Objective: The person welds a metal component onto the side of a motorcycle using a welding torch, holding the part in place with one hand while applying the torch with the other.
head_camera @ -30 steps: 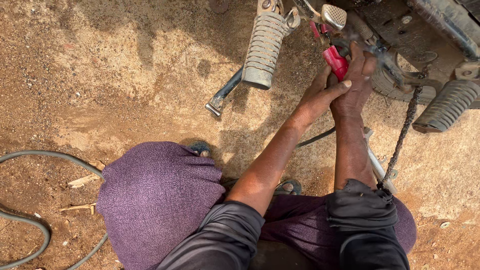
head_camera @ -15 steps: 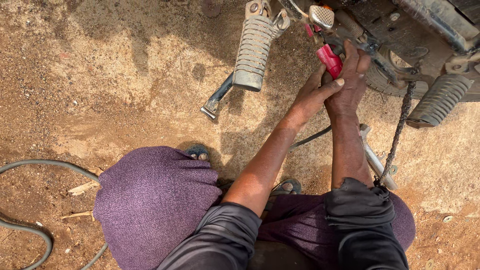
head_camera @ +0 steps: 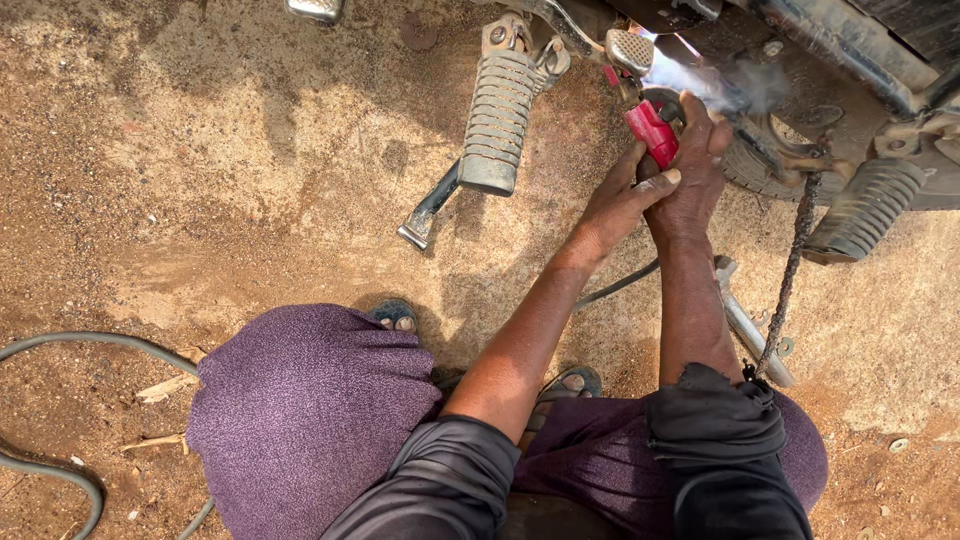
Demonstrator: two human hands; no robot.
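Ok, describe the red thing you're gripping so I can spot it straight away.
Start at the motorcycle underside along the top edge. Right of the ribbed grey footpeg, both hands meet, the left hand and the right hand. The red tool between them is the only bright red item, with pale smoke beside it.

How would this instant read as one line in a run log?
left hand: on red tool | right hand: gripping red tool | smoke at motorcycle underside | chain hanging | footpeg left
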